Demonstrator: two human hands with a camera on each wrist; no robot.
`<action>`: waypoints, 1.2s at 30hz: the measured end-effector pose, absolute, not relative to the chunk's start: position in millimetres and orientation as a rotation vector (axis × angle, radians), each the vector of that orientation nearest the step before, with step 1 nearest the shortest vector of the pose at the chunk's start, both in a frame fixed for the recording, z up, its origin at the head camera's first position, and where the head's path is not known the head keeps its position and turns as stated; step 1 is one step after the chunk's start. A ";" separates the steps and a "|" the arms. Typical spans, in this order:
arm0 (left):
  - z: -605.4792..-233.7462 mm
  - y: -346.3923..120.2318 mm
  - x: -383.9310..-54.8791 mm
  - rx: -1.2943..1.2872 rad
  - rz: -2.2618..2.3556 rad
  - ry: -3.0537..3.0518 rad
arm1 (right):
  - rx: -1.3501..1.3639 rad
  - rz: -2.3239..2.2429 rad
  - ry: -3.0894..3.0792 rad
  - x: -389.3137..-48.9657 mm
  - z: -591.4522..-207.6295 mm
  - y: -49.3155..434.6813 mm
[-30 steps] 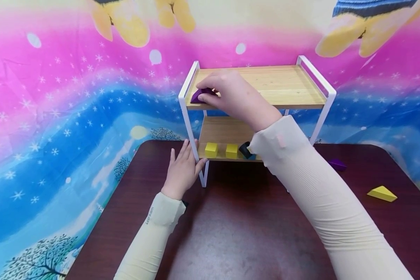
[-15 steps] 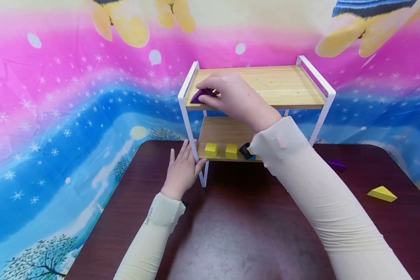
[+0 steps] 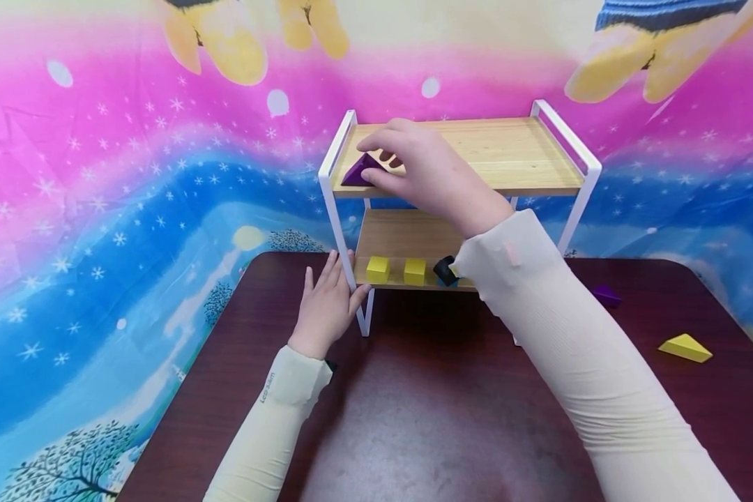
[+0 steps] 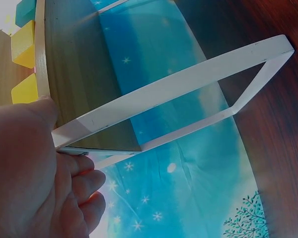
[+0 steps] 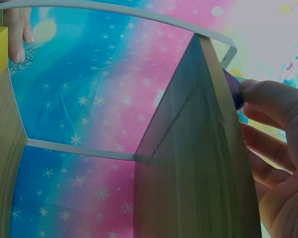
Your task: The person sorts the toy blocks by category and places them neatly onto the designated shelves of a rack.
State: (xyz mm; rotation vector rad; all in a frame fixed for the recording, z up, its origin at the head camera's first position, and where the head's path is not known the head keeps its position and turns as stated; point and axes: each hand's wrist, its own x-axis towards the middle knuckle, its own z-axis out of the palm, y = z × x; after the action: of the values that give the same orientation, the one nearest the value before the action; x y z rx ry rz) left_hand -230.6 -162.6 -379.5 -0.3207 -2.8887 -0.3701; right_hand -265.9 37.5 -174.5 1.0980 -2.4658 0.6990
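Note:
A purple triangular block [image 3: 360, 171] stands on the top board of a two-tier wooden shelf [image 3: 508, 157], near its front left corner. Above and right of it, my right hand [image 3: 429, 167] has its fingers raised clear; the thumb overlaps the block's right side. In the right wrist view the thumb [image 5: 260, 94] is at the purple block [image 5: 233, 90]. My left hand [image 3: 326, 307] rests against the shelf's left white leg with fingers extended. The left wrist view shows its thumb [image 4: 47, 110] at the lower board's front edge.
On the lower board sit two yellow cubes [image 3: 378, 269] and a bluish block, partly hidden by the black wrist camera [image 3: 445, 270]. Right of the shelf, a purple block [image 3: 606, 295] and a yellow triangular block [image 3: 685, 347] lie on the dark table [image 3: 427, 418]. A patterned cloth hangs behind.
My right hand has loosened from the purple triangular block: the fingers have lifted and the hand has shifted slightly right. The block stays in place. My left hand has not moved.

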 end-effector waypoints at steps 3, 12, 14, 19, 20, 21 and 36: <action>-378.7 -162.0 -229.6 -0.321 -0.376 -2.891 | 1.093 0.733 -2.441 -262.8 -174.5 41.8; -380.2 -162.7 -228.8 -0.318 -0.370 -2.880 | 1.137 0.803 -2.280 -250.9 -178.2 52.5; -380.8 -162.8 -229.3 -0.313 -0.362 -2.887 | 1.142 0.812 -2.243 -247.5 -179.6 55.4; -380.7 -162.1 -229.7 -0.313 -0.350 -2.887 | 1.145 0.798 -2.188 -236.8 -182.9 63.2; -380.6 -161.9 -229.7 -0.313 -0.345 -2.885 | 1.143 0.789 -2.182 -234.6 -183.6 64.7; -380.6 -161.7 -229.7 -0.312 -0.340 -2.884 | 1.141 0.781 -2.176 -232.5 -184.2 66.1; -380.6 -160.7 -230.2 -0.305 -0.277 -2.890 | 1.097 0.751 -2.100 -207.4 -206.8 94.2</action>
State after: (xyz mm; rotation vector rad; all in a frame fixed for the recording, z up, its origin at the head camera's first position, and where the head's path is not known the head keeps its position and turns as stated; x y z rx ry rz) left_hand -230.2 -160.7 -380.6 -0.3054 -2.8897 -0.2765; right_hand -207.4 94.2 -206.8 1.0966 -2.0999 0.7514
